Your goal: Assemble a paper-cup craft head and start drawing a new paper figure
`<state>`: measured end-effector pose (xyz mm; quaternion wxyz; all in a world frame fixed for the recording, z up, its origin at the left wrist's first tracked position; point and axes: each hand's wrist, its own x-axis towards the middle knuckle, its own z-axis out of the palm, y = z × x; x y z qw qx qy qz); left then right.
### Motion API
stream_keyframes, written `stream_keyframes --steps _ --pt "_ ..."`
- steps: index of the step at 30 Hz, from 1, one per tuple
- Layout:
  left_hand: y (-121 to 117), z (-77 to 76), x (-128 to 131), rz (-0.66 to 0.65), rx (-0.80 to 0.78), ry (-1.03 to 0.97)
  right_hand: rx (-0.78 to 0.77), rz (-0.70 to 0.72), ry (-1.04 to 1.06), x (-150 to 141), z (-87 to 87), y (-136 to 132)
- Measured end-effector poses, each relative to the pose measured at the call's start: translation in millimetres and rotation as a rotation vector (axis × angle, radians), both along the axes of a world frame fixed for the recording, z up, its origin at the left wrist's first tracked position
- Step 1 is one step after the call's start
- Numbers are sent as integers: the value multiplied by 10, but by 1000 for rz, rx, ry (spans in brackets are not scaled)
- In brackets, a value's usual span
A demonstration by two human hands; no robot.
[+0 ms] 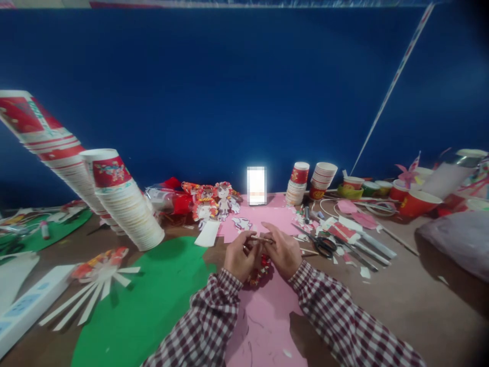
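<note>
My left hand (239, 257) and my right hand (284, 252) meet above the pink paper (263, 326), fingers closed in a pinch. Between their fingertips runs a thin, pale brown stick (261, 238), held at both ends. Just below the hands is a small red-and-gold decorated piece (260, 272), partly covered by them; I cannot tell whether it is attached to the stick. Beyond the hands, a white paper cutout with dark outlines (242, 224) lies on the pink sheet. Black-handled scissors (324, 245) rest to the right of my right hand.
Tall paper cup stacks (124, 204) lean at the left, beside green paper (153, 290). Decorated paper figures (206, 206) and a bright, blurred-out rectangle (256, 186) stand at the back. Shorter cup stacks (296, 188), paper scraps (364, 272) and a plastic bag (454, 239) are on the right.
</note>
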<state>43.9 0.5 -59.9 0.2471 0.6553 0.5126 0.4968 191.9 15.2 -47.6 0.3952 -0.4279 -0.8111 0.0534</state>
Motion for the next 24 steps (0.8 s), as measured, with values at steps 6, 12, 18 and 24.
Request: stream_keyframes --steps 6,12,18,24 --pt "18 0 -34 -81 -47 -28 75 13 -73 -9 19 -2" --pt "59 -16 -75 6 -49 -25 71 -40 -119 8 109 -14" --pt "108 -74 -105 58 -117 -66 109 -105 -179 -9 114 1" --pt "115 -48 -134 118 -18 1 92 -34 -174 -7 43 29"
